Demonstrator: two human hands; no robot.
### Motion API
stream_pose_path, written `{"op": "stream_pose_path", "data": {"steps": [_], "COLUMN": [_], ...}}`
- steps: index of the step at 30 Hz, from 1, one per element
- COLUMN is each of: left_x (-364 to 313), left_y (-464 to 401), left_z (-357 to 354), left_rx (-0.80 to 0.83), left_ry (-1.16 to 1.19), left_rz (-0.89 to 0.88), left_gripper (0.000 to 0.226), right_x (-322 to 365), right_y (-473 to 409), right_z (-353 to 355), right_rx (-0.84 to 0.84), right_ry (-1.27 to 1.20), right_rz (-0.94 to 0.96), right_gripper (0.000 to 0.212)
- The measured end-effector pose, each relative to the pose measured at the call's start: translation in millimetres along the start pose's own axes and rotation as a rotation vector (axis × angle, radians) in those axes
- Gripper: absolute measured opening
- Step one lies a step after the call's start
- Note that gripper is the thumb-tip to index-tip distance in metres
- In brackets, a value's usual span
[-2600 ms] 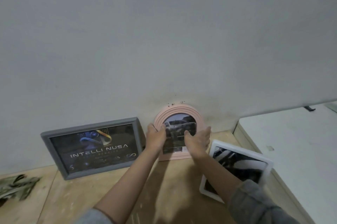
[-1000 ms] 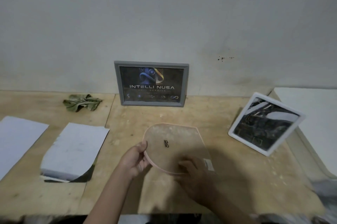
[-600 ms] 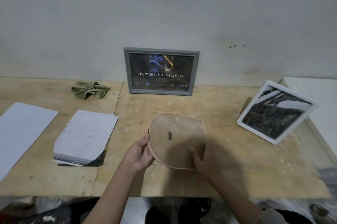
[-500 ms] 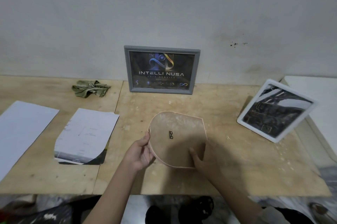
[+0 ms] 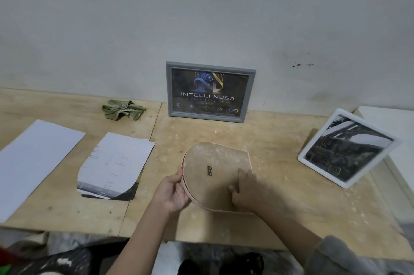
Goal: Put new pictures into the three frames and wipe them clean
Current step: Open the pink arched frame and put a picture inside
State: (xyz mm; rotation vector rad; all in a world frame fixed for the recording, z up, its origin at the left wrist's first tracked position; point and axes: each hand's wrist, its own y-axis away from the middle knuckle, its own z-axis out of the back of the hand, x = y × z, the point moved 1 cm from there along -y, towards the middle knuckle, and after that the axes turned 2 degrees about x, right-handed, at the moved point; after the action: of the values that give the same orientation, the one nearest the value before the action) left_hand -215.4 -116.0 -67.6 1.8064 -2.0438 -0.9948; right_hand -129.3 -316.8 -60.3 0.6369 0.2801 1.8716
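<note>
The pink arched frame [image 5: 212, 162] lies face down on the wooden table [image 5: 280, 207], its brown backing and small metal hanger showing. My left hand [image 5: 173, 192] grips its left rim. My right hand [image 5: 248, 192] rests flat on the backing's lower right part, fingers together. A grey frame [image 5: 210, 92] with a dark "INTELLI NUSA" print leans on the wall behind. A white frame [image 5: 346, 148] with a dark picture stands tilted at the right. A cut paper print [image 5: 114, 165] lies face down to the left.
A crumpled green cloth [image 5: 122, 109] lies near the wall at back left. A white paper sheet [image 5: 33, 162] lies at the far left. A white surface [image 5: 394, 131] adjoins the table on the right. The table's front edge runs just below my forearms.
The pink frame came off the wall and now lies face down on the table. Over the last half second my hands stay on it, almost still.
</note>
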Motion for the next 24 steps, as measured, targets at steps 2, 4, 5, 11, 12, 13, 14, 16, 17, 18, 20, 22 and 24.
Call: {"op": "stream_pose_path", "data": {"steps": [2,4,5,11,12,13,14,16,17,18,20,22,24], "left_x": [-1,-2,-2,-1,1,1,2,5,6,6,7,7,7], "left_y": [3,0,1,-5,-5,-3,-3,-2,0,1,-2,-5,-8], "left_z": [-1,2,2,6,4,3,0,-7,-10,-12,-9,-5,-2], "left_rx": [-0.069,-0.096,-0.1,-0.107,-0.114,-0.126,-0.132,-0.156,-0.172,-0.188,-0.225,-0.258,-0.278], "left_ry": [0.014,0.019,0.009,-0.014,-0.017,-0.024,-0.018,-0.027,-0.03,-0.028,-0.02,-0.037,-0.06], "left_rz": [-0.015,-0.019,-0.024,-0.064,-0.06,-0.07,-0.077,-0.082,-0.084,-0.086,-0.096,-0.107,-0.126], "left_gripper": [0.008,0.019,0.018,0.016,0.016,0.015,0.018,0.025,0.026,0.025,0.02,0.019,0.02], "right_x": [17,42,56,104,105,109,110,113,113,114,114,113,111], "right_y": [-7,-13,-15,-32,-34,-35,-35,-35,-34,-33,-32,-31,-29], "right_z": [7,23,32,55,57,60,62,66,67,70,75,80,86], "right_rx": [-0.019,-0.042,-0.054,-0.107,-0.102,-0.103,-0.101,-0.065,-0.053,-0.056,-0.053,-0.033,-0.002], "right_ry": [0.078,0.145,0.179,0.592,0.624,0.646,0.665,0.675,0.671,0.668,0.658,0.616,0.535], "right_rz": [0.131,0.311,0.411,0.734,0.745,0.767,0.778,0.778,0.778,0.787,0.794,0.785,0.773], "right_gripper": [0.084,0.092,0.094,0.087,0.081,0.077,0.073,0.067,0.064,0.061,0.057,0.056,0.054]}}
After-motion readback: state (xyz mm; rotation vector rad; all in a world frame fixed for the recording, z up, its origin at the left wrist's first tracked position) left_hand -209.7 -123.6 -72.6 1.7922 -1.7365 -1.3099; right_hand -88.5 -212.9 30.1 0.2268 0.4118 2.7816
